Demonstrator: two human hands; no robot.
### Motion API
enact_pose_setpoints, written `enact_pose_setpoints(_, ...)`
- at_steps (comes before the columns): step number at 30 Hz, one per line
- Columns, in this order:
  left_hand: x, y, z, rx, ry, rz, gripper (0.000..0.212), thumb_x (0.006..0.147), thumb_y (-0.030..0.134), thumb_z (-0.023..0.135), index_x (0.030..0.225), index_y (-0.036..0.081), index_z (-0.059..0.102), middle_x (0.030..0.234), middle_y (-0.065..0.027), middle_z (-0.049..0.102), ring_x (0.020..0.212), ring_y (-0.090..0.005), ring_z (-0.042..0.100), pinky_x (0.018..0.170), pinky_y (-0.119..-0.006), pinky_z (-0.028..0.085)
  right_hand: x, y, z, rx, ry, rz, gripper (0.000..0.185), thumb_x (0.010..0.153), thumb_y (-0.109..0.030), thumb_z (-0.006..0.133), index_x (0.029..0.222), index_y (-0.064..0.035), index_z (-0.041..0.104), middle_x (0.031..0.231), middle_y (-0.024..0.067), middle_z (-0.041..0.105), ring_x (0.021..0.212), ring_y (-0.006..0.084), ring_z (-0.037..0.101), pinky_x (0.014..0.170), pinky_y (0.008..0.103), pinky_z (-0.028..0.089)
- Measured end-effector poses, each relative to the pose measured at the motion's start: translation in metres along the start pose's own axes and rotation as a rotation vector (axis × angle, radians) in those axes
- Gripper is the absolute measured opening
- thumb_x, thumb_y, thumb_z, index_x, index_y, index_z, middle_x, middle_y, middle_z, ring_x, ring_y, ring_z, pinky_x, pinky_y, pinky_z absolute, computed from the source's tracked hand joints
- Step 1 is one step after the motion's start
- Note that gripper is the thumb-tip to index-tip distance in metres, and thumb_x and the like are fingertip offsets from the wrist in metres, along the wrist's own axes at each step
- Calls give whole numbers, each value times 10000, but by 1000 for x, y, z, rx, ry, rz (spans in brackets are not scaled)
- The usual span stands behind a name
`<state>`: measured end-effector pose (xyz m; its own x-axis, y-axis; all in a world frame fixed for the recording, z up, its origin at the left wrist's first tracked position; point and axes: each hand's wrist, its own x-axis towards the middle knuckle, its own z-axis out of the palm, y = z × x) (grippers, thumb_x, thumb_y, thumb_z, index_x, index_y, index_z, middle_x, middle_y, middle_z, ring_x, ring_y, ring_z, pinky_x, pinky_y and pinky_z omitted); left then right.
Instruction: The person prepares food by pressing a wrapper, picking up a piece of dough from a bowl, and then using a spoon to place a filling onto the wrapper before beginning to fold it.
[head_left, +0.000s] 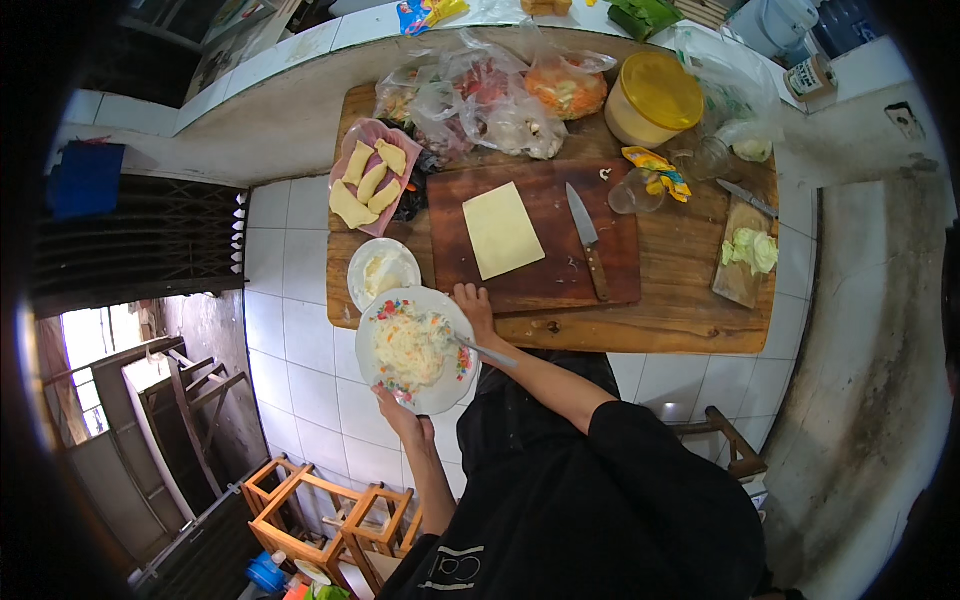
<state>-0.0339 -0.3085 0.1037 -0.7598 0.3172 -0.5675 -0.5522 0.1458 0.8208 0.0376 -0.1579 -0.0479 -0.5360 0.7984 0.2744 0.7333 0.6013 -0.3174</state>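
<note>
My left hand (405, 418) grips the near rim of a white floral plate (369, 343). The plate, held off the table's front left corner, carries a heap of shredded food with orange bits (411, 349). A metal utensil (491, 352) rests in the food, its handle passing over my right wrist. Fingers extended, my right hand (474, 306) lies at the near left edge of a dark wooden cutting board (532, 292), beside the plate and partly behind it. On the board are a pale rectangular wrapper sheet (504, 231) and a wooden-handled kitchen knife (586, 240).
A pink dish (347, 166) holds several folded pastries; a small white bowl (356, 274) sits below it. Behind are bags of vegetables (487, 97) and a yellow-lidded tub (652, 101). Cabbage (752, 251) and a second knife (746, 196) lie right. Wooden stools (330, 510) stand lower left.
</note>
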Motion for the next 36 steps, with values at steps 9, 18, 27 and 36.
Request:
enact_pose_setpoints(9,0,0,8,8,-53,-11,619,1070,484,343,1473,13,342,1444,-185,474,1292,-316,525,1043,-449,489,-3,-2,21,23,50,51,96,820,-224,577,771,-148,611,828,46,471,842,233,473,735,379,365)
enact_pose_setpoints(18,3,-10,25,-64,-20,-7,514,1068,450,424,1339,17,471,802,15,458,722,-95,481,782,-303,525,-48,40,-67,195,-245,15,155,670,-260,734,715,-118,692,918,79,505,958,266,469,800,409,353)
enact_pose_setpoints(27,11,-19,42,-8,-100,-6,493,1076,437,396,1358,38,462,882,7,502,721,-86,493,782,-293,534,-83,69,-105,278,-346,-7,215,641,-269,768,710,-92,668,900,88,496,934,278,468,771,421,353)
enact_pose_setpoints(36,14,-31,65,-19,-146,-36,475,1085,417,380,1348,32,468,849,2,501,771,-121,517,766,-304,513,-93,108,-117,485,-467,-12,284,741,-255,759,917,-81,619,951,125,531,936,328,536,793,464,433)
